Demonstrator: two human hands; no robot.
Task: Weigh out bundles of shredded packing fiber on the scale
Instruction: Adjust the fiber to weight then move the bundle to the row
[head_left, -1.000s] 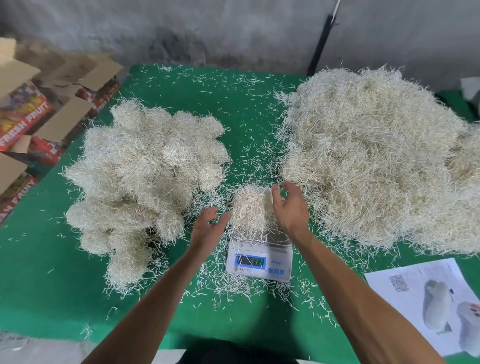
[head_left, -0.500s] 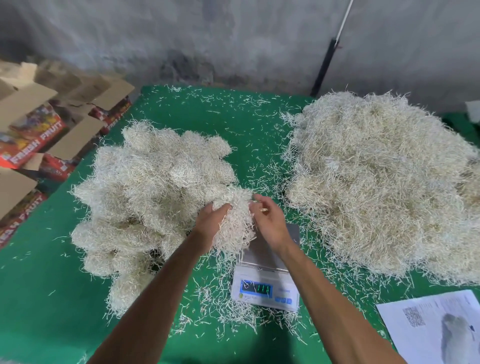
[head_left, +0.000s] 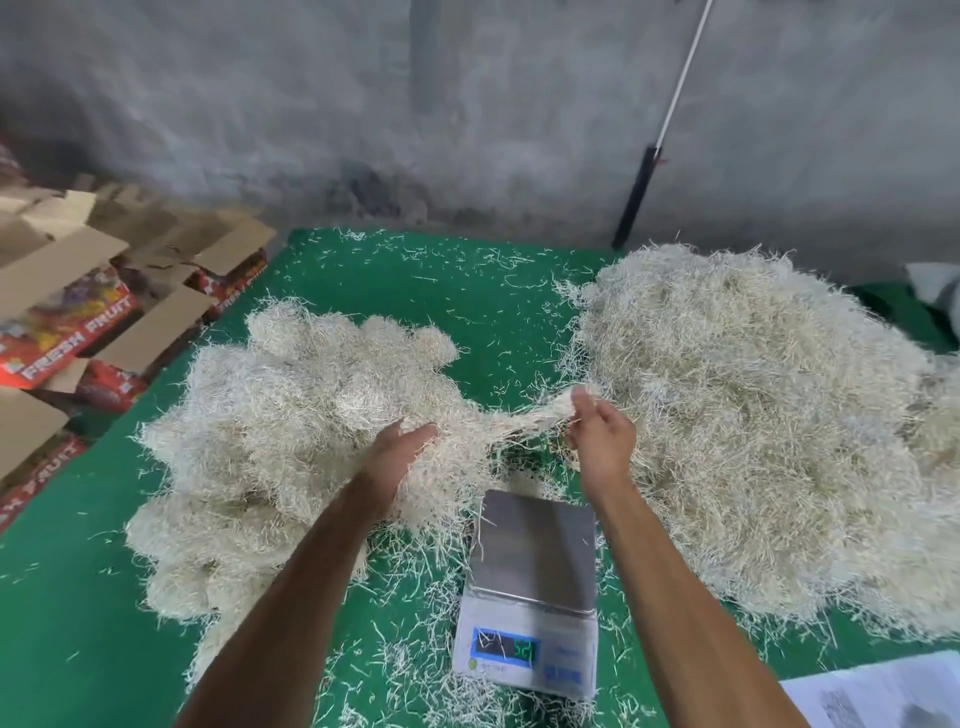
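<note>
a green surface (head_left: 426, 291) against a grey wall carries everything. the left hand (head_left: 400, 457), fingers straight, lays a weighed bundle (head_left: 441, 488) against the portioned pile (head_left: 291, 415), probably to keep it from the loose heap (head_left: 769, 415). the right hand (head_left: 602, 441) pinches trailing strands (head_left: 535, 415). the scale (head_left: 530, 592) platform sits bare.

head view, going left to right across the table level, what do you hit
Fruit boxes → pile of weighed bundles → left hand → scale → right hand → big loose fiber heap
</note>
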